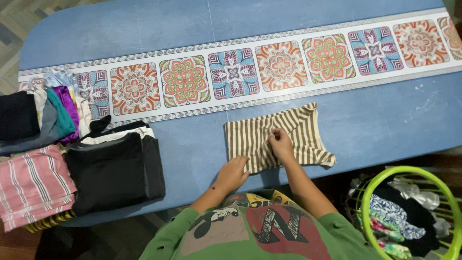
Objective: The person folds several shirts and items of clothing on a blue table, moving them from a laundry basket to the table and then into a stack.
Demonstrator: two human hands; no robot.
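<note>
A brown-and-cream striped garment [298, 135] lies partly folded on the blue table [394, 125], near its front edge. My left hand [234, 172] rests flat on the garment's lower left corner. Further up, my right hand [280, 142] pinches a fold of the fabric near its middle. The garment's right side is bunched and unfolded.
Stacks of folded clothes sit at the left: black ones [115, 168], a pink striped one [33, 185], and dark, teal and purple ones [43, 115]. A patterned tile runner [231, 79] crosses the table. A green basket [409, 216] with mixed clothes stands at the lower right.
</note>
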